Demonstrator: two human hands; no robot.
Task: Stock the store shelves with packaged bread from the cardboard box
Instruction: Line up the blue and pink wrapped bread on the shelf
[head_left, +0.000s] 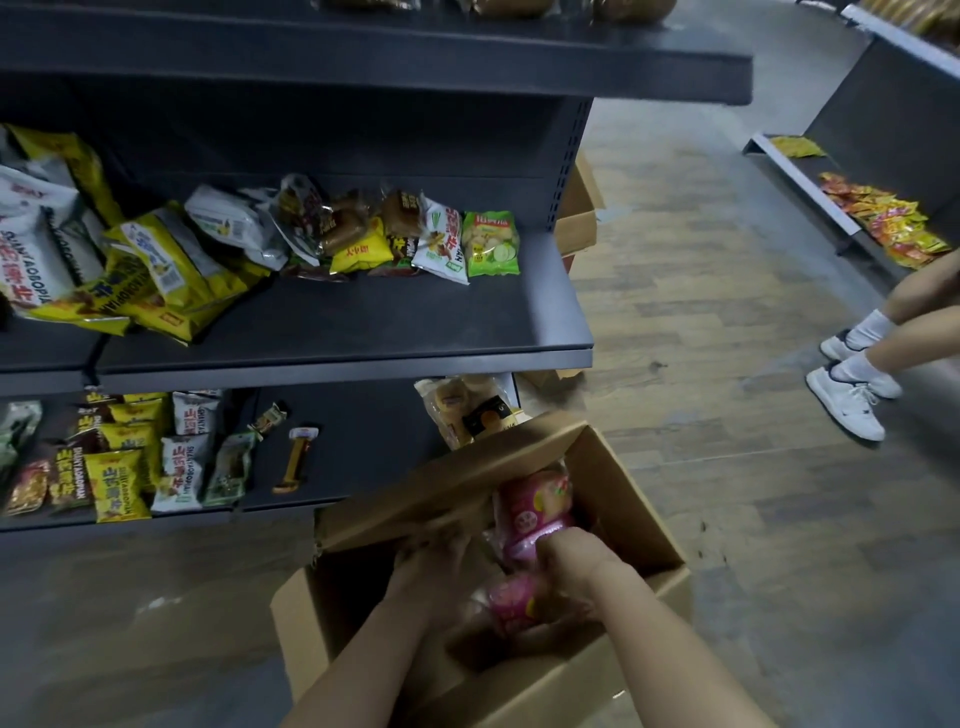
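Observation:
An open cardboard box (639, 519) stands on the floor in front of the dark shelves. Both my hands reach down into it. My right hand (569, 558) grips the lower end of a pink bread pack (535, 509) standing in the box. A second pink pack (511, 603) lies below my right wrist. My left hand (434, 556) is blurred under the box's left flap (447, 478); what it holds is unclear. The middle shelf (363, 322) carries snack bags and some bread packs (343, 228) at the back.
A bread bag (462, 410) leans on the lowest shelf behind the box. Snack packets (119, 467) fill that shelf's left part. Another person's legs and white shoes (852, 400) are at the right in the aisle. A second shelf unit (883, 104) stands far right.

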